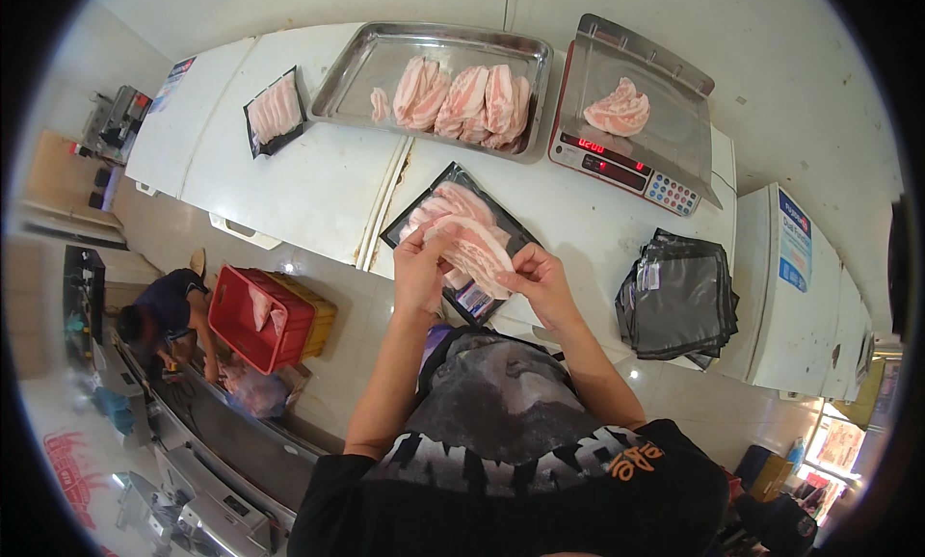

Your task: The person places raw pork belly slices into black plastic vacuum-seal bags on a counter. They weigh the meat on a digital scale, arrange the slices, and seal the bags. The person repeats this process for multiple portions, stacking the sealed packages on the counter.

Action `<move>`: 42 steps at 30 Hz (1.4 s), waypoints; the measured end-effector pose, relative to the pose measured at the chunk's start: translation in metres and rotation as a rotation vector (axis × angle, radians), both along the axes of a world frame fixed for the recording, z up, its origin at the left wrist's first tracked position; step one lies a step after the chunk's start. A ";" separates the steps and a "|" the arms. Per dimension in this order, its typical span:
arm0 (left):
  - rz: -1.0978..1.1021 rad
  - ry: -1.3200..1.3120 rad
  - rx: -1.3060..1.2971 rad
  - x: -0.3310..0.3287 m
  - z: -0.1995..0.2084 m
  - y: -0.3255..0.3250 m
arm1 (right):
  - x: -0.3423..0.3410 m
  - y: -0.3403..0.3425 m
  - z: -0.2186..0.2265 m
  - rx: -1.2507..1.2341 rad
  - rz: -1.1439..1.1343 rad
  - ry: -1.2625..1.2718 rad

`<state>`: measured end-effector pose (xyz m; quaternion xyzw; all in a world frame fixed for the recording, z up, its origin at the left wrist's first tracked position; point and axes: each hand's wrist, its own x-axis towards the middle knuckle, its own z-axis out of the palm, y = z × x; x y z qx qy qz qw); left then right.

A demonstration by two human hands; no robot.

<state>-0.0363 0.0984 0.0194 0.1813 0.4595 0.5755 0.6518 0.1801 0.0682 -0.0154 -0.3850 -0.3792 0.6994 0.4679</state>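
Between my two hands a slice of pork belly (474, 251) is held up, pink with pale bands of fat. My left hand (421, 273) pinches its left end. At its lower right end, my right hand (536, 276) grips the edge between thumb and fingers. Just beneath the slice lies a black-backed plastic pouch (390, 237) on the white freezer lid. More pork slices (451, 202) rest on that pouch, partly hidden by the held slice and my hands.
A steel tray (337, 85) holds several piles of pork slices. Right of it, a digital scale (631, 162) bears a small meat pile (618, 108). Black pouches (679, 297) are stacked at right; a filled pouch (275, 114) lies left. A person (173, 306) bends beside a red crate (231, 311).
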 end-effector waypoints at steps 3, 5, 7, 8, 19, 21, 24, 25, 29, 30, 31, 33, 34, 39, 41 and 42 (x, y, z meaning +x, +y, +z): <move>-0.036 0.127 -0.023 -0.006 0.003 -0.006 | 0.004 -0.003 0.003 -0.031 -0.001 0.021; -0.071 0.103 0.010 -0.004 0.004 -0.012 | 0.005 -0.007 0.004 -0.191 0.042 0.409; -0.071 0.073 0.035 0.006 0.002 -0.018 | 0.002 -0.010 0.003 -0.329 0.105 0.706; -0.076 0.083 0.024 0.008 0.001 -0.019 | -0.002 -0.010 0.001 -0.371 0.154 0.820; -0.141 0.139 0.076 -0.002 -0.006 -0.018 | -0.011 -0.015 -0.002 -0.313 0.196 0.768; -0.149 0.157 0.068 0.000 -0.003 -0.018 | -0.009 -0.014 -0.001 -0.283 0.201 0.762; -0.158 0.153 0.086 0.005 0.003 -0.018 | -0.005 -0.012 0.003 -0.248 0.175 0.649; -0.160 0.149 0.088 0.006 0.005 -0.018 | -0.004 -0.011 0.005 -0.250 0.178 0.639; -0.186 0.182 0.078 0.003 0.007 -0.019 | -0.004 -0.013 0.014 -0.255 0.168 0.633; -0.194 0.175 0.089 0.000 0.005 -0.018 | -0.004 -0.014 0.016 -0.280 0.150 0.612; -0.202 0.170 0.099 -0.003 0.002 -0.018 | -0.005 -0.016 0.018 -0.253 0.161 0.643; -0.256 0.221 0.103 -0.007 -0.004 -0.018 | -0.004 -0.021 0.021 -0.233 0.153 0.673; -0.266 0.232 0.140 -0.007 -0.006 -0.019 | -0.003 -0.023 0.022 -0.234 0.127 0.635; -0.260 0.299 0.072 -0.009 0.037 -0.010 | 0.006 -0.027 0.019 -0.133 0.032 0.614; -0.337 0.500 0.285 -0.012 0.085 0.003 | 0.012 -0.029 0.022 -0.109 -0.062 0.522; -0.549 0.846 0.448 -0.021 0.117 0.002 | 0.014 -0.030 0.025 -0.162 -0.121 0.440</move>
